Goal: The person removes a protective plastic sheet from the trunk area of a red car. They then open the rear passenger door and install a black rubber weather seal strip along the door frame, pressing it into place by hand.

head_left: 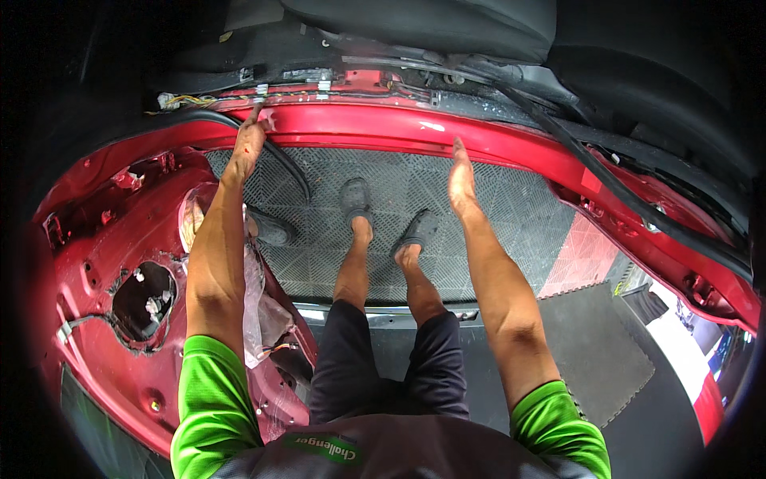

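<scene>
My left hand (pixel 250 141) reaches to the red door sill (pixel 343 120), at least one finger stretched out toward the wiring along its inner side. A loose black rubber door seal (pixel 291 164) runs behind this hand and hangs down past the sill; whether the palm touches it I cannot tell. Farther right, my right hand (pixel 460 177) is held edge-on with straight fingers, its fingertips at the sill's lower edge. Nothing shows in it. A wiring harness (pixel 195 100) with white connectors lies along the sill at the left.
An opened red door (pixel 120 239) with its inner panel off stands at my left. Dark car seats (pixel 431 20) are beyond the sill. More black seal (pixel 622 184) hangs along the right of the opening. Grey floor tiles (pixel 511 223) lie below; another person's dark shoe (pixel 273 227) shows beside the door.
</scene>
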Demonstrator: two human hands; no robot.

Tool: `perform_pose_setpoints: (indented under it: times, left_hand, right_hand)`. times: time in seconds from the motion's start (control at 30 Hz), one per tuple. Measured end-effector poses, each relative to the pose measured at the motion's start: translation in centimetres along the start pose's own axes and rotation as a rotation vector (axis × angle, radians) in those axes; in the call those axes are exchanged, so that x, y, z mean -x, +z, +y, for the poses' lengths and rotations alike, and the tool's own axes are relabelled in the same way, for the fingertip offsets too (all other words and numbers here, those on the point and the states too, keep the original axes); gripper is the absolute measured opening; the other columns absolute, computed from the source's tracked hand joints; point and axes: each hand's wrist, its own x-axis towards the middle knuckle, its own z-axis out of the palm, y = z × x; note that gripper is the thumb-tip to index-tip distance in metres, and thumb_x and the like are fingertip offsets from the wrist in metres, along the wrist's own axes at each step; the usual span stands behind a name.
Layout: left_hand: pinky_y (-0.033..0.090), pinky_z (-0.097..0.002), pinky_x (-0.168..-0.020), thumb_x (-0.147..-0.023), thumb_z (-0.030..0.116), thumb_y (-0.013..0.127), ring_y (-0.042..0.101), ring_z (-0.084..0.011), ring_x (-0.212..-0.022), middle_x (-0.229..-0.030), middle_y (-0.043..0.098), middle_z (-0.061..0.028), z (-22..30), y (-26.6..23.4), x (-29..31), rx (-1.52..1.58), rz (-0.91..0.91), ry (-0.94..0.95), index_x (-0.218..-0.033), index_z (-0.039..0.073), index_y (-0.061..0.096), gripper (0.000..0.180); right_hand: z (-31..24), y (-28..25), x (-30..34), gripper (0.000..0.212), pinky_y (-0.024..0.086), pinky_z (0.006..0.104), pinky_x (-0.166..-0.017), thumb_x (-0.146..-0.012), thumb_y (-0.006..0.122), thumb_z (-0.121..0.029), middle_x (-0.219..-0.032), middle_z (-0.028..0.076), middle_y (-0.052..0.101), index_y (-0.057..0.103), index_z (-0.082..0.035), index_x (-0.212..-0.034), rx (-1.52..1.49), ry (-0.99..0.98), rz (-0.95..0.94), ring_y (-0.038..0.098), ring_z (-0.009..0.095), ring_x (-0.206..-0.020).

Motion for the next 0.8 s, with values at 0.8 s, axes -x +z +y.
perform_pose_setpoints:
  times: [0.8]
  left_hand:
    - [0.062, -0.0307, -0.061, -0.086, -0.007, 0.03, 0.074, -0.0244, -0.071, -0.159, 0.044, -0.0158, 2.5, -3.4, -0.2, 0.208, 0.085, -0.057, -0.165, 0.011, 0.02, 0.082]
  right_hand:
    - [-3.3, 2.5, -1.7, 0.073, 0.049, 0.0452, -0.094, -0.101, 0.037, -0.035, -0.132, 0.016, 0.062, 0.01, -0.024, -0.168, 0.229, -0.004, -0.083, 0.059, 0.021, -0.092]
